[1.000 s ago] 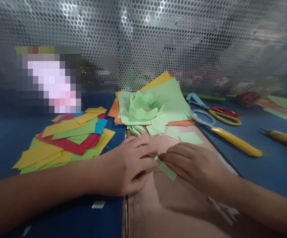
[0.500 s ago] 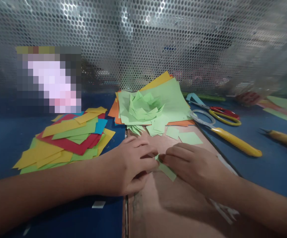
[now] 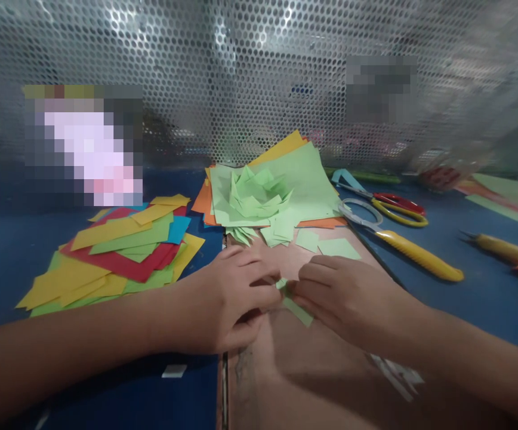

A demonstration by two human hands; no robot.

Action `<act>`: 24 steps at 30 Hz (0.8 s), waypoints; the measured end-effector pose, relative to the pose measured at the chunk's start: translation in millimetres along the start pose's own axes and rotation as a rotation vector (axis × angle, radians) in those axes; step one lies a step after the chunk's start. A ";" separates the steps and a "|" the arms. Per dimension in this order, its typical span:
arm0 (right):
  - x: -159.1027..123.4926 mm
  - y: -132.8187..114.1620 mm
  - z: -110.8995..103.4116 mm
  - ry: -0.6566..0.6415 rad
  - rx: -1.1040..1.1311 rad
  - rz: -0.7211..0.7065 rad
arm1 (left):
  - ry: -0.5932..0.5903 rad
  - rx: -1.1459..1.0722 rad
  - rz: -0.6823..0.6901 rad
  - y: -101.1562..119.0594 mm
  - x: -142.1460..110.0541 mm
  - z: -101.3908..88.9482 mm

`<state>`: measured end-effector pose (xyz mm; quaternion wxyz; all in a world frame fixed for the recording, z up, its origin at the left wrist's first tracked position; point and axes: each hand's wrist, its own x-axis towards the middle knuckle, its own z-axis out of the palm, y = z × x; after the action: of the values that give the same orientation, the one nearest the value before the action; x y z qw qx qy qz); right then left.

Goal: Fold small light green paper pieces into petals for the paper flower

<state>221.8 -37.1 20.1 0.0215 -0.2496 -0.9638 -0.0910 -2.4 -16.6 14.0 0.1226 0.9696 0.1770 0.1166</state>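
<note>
Over the near middle of the pinkish-brown board, the left hand and right hand meet at a small pale-green paper strip, their fingers bent around its far end; how tightly they pinch, I can't tell. Beyond them, a folded green paper ring sits on stacked sheets, left of yellow-handled scissors.

Extended left forearm inward from the left edge and right forearm from the lower right. Held left hand back up, with fingers bent and pointed right, leaving a dark gap above the thumb. Held right hand back up, with fingers bunched and pointed left. Positioned both sets of fingertips near each other, slightly apart.
</note>
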 end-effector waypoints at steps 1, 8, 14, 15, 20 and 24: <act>-0.1 -0.3 -2.3 -0.004 -0.007 -0.003 | 0.002 -0.002 0.003 -0.3 0.1 0.1; -5.5 0.4 -12.8 -0.013 -0.039 0.010 | 0.003 0.004 0.005 -0.1 0.6 -1.7; -7.6 0.7 -15.8 -0.054 -0.045 -0.038 | 0.009 0.005 0.017 0.2 0.2 -2.2; -7.6 0.5 -17.1 -0.047 -0.028 -0.021 | 0.003 0.008 0.015 0.0 0.3 -2.4; -6.6 4.7 -19.8 -0.029 0.005 0.026 | 0.019 0.021 0.021 -0.6 0.9 -3.7; -6.0 15.5 -13.9 -0.049 -0.011 0.090 | 0.083 -0.001 0.074 -1.6 0.3 -1.4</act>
<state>234.5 -29.2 35.8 0.0007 -0.2951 -0.9513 -0.0892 -3.0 -14.8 14.9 0.1114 0.9697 0.1457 0.1613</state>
